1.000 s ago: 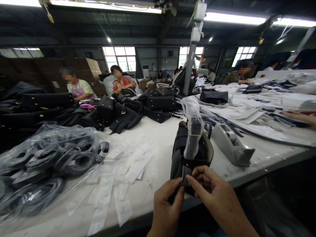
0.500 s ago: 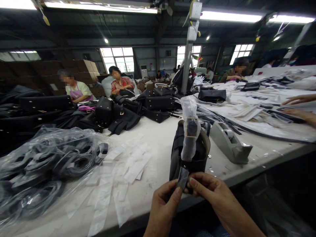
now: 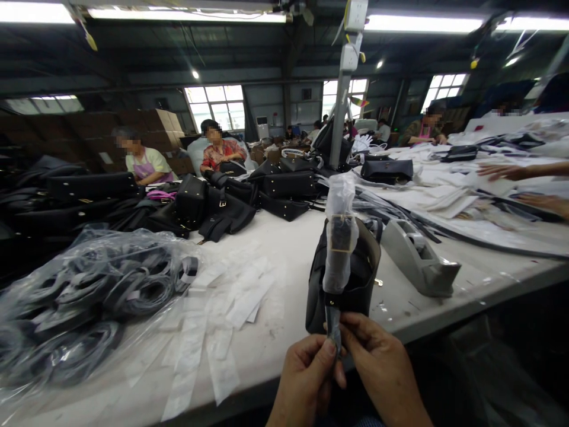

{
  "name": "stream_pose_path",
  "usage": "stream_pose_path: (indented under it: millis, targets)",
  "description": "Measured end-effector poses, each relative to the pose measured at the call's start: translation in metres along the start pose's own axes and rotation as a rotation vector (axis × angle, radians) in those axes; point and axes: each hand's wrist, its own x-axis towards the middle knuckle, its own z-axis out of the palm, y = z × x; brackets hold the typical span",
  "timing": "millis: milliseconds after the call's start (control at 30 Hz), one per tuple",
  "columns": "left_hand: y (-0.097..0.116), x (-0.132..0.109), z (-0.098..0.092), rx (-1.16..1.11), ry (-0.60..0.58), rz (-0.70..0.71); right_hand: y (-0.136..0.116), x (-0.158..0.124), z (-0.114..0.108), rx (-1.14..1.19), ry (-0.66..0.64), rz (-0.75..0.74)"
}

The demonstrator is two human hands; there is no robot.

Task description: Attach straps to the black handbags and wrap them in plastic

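A black handbag (image 3: 316, 289) stands at the table's front edge, one narrow end toward me. Over its top runs a handle wrapped in white plastic film (image 3: 341, 204), with a buckle showing through. Below the wrap, the strap end (image 3: 332, 320) hangs down, covered in clear film. My left hand (image 3: 306, 370) pinches this strap end between thumb and fingers. My right hand (image 3: 371, 350) is closed on the strap's right side, its fingertips partly hidden behind it. Right of the bag sits a grey tape dispenser (image 3: 420, 261).
Strips of white film (image 3: 191, 350) and a clear bag of coiled straps (image 3: 146, 284) lie to the left. Black handbags (image 3: 284, 184) are piled at the back. A metal post (image 3: 340, 112) rises beyond. At right, a co-worker's hand (image 3: 507, 172) reaches over white material.
My hands have shifted slightly down, and the strap end between them hangs straighter. The right hand has turned more upright. At right, the co-worker's hand has moved left.
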Motion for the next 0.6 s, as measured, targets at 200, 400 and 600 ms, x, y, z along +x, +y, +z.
stream_pose_path:
  millis: [200,400,600]
  targets:
    - [0.002,0.0,0.0,-0.001,-0.006,-0.065,-0.008,0.004,-0.001,-0.038,-0.058,-0.01]
    - [-0.001,0.0,-0.001,-0.014,-0.052,-0.064,-0.019,0.008,-0.006,-0.086,-0.14,0.017]
    - [0.0,-0.001,-0.003,-0.12,-0.027,-0.071,-0.023,0.004,-0.018,0.439,-0.475,0.165]
